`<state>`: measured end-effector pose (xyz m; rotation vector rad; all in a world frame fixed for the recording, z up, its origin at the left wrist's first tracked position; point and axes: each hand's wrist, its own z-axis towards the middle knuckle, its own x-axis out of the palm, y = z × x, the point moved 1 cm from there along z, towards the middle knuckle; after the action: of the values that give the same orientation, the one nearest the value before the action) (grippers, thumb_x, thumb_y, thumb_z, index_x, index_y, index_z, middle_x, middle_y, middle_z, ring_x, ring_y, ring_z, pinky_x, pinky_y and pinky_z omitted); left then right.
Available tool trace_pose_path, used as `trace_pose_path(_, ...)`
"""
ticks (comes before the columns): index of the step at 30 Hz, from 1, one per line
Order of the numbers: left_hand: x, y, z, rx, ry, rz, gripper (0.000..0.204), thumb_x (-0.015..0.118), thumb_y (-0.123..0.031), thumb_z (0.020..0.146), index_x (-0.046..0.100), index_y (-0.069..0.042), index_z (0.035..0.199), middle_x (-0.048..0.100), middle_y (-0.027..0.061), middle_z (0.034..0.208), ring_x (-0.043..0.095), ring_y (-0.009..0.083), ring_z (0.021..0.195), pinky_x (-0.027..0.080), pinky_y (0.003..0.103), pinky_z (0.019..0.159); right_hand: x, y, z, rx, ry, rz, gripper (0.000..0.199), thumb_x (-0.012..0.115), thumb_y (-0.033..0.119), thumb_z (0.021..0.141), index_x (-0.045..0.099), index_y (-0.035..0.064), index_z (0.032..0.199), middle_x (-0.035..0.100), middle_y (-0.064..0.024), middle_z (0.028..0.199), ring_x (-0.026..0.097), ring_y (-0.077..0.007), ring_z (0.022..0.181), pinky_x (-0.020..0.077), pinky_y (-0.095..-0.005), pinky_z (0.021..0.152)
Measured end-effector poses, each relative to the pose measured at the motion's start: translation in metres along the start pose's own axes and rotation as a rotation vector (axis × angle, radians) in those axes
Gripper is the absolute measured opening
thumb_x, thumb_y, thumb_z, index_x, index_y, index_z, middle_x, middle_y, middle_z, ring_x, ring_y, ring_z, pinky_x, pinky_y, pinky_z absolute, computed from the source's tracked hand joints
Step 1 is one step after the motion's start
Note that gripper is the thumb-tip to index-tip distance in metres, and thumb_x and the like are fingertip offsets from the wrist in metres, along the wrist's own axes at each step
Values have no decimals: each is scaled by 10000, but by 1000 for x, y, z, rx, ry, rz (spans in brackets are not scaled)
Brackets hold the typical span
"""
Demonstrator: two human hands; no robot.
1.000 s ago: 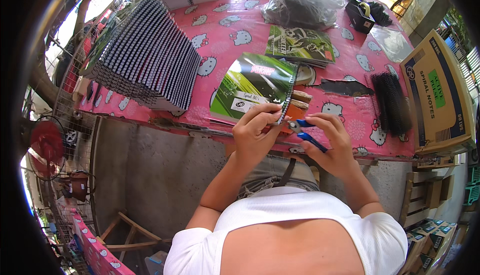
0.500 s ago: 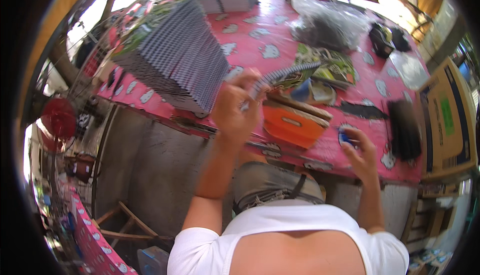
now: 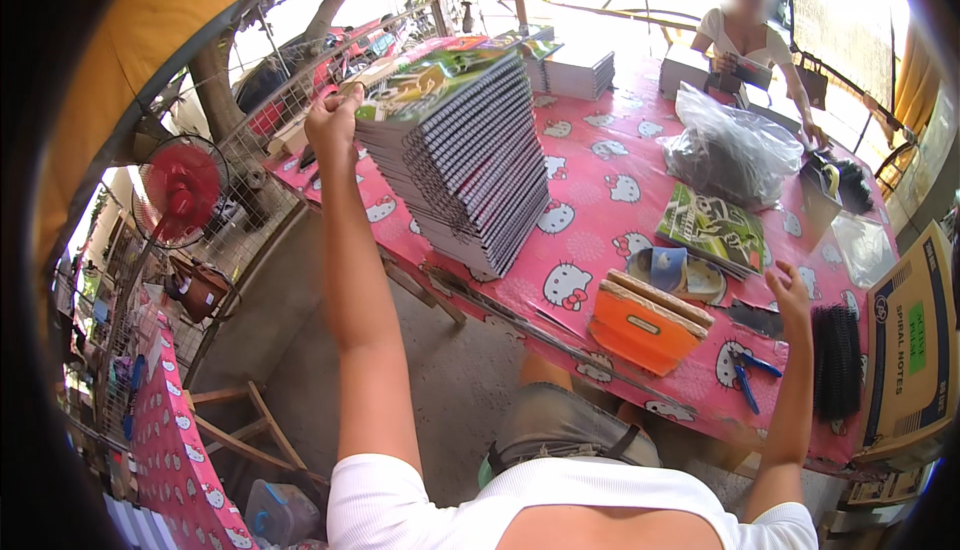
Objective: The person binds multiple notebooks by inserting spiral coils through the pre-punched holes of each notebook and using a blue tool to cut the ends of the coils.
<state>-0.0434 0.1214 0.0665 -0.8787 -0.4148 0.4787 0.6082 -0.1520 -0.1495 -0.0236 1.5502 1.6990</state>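
At the left of the table rises a tall stack of spiral notebooks (image 3: 465, 165), their coil-bound edges toward me. My left hand (image 3: 333, 122) is at the far left edge of the stack's top, its fingers closed on a corner of the uppermost spiral notebook (image 3: 430, 85), which has a green cover. My right hand (image 3: 790, 292) holds nothing. Its fingers are apart, over the table beside a short pile of green-covered books (image 3: 712, 228). Below it, blue-handled pliers (image 3: 748, 378) lie on the pink tablecloth (image 3: 570, 240).
An orange block-like holder (image 3: 648, 328) stands near the front edge, by a blue and tan roll-shaped item (image 3: 680, 272). Black binding coils (image 3: 837, 362) and a cardboard box (image 3: 908, 345) are at the right. Beyond a clear plastic bag (image 3: 735, 155), another person (image 3: 745, 45) handles a dark item.
My left hand has carried the notebook from mid-table leftward onto the tall stack. My right hand has moved away from the pliers, up toward the green books. My view has tilted up.
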Motion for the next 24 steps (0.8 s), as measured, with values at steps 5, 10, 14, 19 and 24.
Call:
trace_pose_path(5,26,0,-18,-116,-75,-224,248,708,0,760,552,-11,952,631,85,856,612,147,746,494,264,692,17,-34,82,331,-98,-104,547,701,347,817,557,-57,1156,638,-147,1072,619,-233,869,493,-363,710)
trace_pose_path(10,6,-3,-13,-79,-94,-183,418,764,-82,751,502,-6,1069,599,131,1007,603,186,859,505,275,743,57,-58,95,349,-12,-154,482,726,363,781,619,-54,999,668,-149,843,623,-236,721,473,-374,622)
trace_pose_path(14,16,-101,-104,223,-182,-398,670,780,-114,751,377,18,1270,468,205,1273,485,258,1162,439,353,969,24,-80,87,46,-330,-701,394,715,305,801,589,-19,987,646,-203,842,619,-384,785,460,-421,671)
trace_pose_path(19,28,-129,-254,386,468,-395,837,806,-75,690,321,-36,1373,393,149,1381,450,280,1210,360,402,1013,7,65,-13,-205,-426,-245,239,579,135,896,442,23,1057,569,-168,777,593,-311,727,462,-379,657)
trace_pose_path(24,100,-91,-341,67,929,-223,532,731,-111,788,484,10,1243,592,120,1128,575,193,1026,444,345,876,38,105,-99,-180,-291,381,302,587,82,874,450,35,1138,557,-90,795,559,-153,725,462,-295,661)
